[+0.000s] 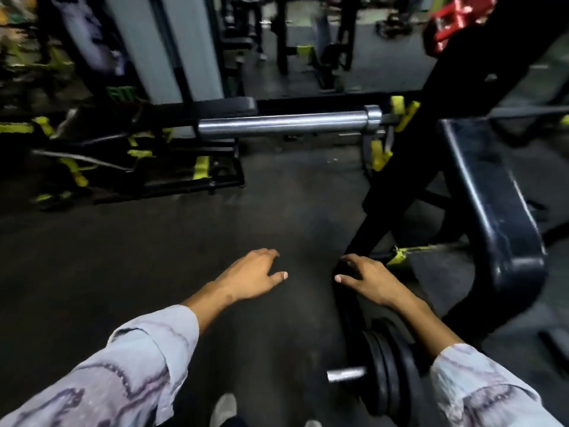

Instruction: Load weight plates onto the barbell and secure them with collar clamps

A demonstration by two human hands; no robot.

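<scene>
The barbell's bare chrome sleeve (283, 123) lies level on the rack ahead, with no plate or clamp on it. Several black weight plates (389, 372) hang on a storage peg (346, 374) low on the right. One more black plate (346, 298) stands edge-on in front of them. My right hand (366, 280) grips its top rim, thumb on the near side and fingers curled over the far side. My left hand (251, 277) hovers a little to the left of that plate with relaxed, spread fingers and holds nothing. No collar clamp shows.
A black padded bench (492, 195) and the black rack upright (431, 124) stand at the right. Black-and-yellow machine frames (138, 167) with loose bars fill the left. Dark rubber floor (184, 241) lies between. My shoe (224, 409) shows at the bottom edge.
</scene>
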